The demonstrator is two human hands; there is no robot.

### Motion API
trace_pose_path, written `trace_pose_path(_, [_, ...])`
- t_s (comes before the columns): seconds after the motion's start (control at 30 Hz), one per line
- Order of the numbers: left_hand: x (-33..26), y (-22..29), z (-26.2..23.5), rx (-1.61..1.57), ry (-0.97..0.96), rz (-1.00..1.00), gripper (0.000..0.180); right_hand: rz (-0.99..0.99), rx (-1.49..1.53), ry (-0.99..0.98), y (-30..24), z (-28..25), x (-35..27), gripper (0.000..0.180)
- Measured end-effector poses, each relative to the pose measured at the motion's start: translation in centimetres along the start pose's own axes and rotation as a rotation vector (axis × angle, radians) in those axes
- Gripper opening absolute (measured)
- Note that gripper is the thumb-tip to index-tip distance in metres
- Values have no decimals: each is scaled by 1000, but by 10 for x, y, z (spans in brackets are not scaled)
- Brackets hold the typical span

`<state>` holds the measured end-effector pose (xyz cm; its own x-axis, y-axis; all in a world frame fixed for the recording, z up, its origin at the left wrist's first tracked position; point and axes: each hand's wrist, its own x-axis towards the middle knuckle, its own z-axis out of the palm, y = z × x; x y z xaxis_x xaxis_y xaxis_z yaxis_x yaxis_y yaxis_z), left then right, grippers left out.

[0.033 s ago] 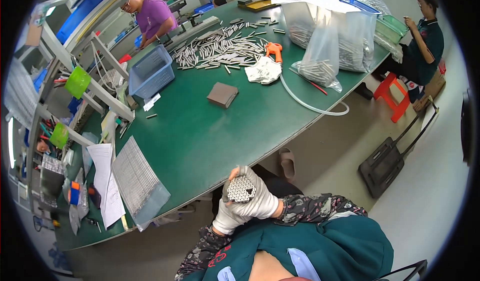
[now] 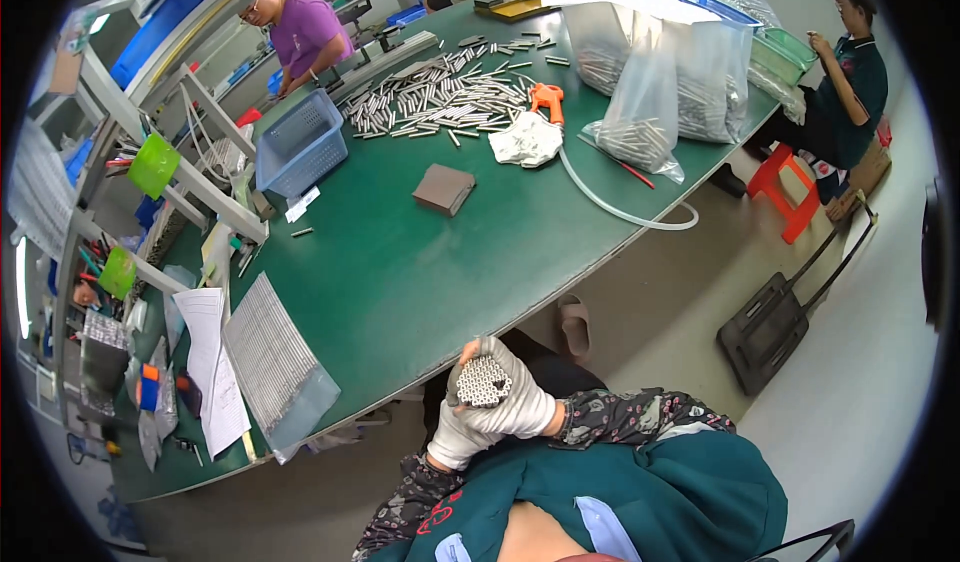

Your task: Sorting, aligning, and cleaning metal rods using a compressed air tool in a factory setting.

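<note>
Rods [image 2: 482,380] gripped by left hand [image 2: 457,441] and right hand [image 2: 526,403] show only their ends.

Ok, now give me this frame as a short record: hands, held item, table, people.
Left hand: gloved, closed on the tube bundle
Right hand: gloved, closed on the same bundle
Held item: small metal tubes packed together, ends toward the camera, a dark spot near the right edge
Table: green; metal rods, blue basket, brown block
People: one in purple, one seated at right, others partly visible
</note>
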<state>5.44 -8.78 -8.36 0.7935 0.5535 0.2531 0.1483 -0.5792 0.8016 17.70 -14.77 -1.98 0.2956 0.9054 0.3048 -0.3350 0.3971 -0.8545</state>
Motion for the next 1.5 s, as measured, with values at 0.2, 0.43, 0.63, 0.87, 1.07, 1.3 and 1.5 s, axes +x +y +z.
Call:
trace_pose_path(0.2, [4,-11,-5,88,-162,79,66,188,105,91,4,-11,0,50])
trace_pose_path(0.43, [35,9,-3,-283,-315,-190,68,178,158,268,-2,-32,0,45])
trace_pose_path(0.63, [48,32,-10,-384,-291,-88,68,171,-6,261,3,-33,-7,46])
trace_pose_path(0.87, [36,21,5,-772,-235,-278,62,20,-834,198,-12,-41,-15,65])
trace_pose_path(1.07, [58,22,1,-693,-277,-129,61,311,-1095,-14,-51,-56,7,72])
trace_pose_path(1.3, [35,16,-25,-1010,-358,-349,64,260,-990,-204,-96,-78,59,46])
trace_pose_path(1.5, [36,3,6,-749,-372,-164,74,-195,-1295,427,-80,-270,183,20])
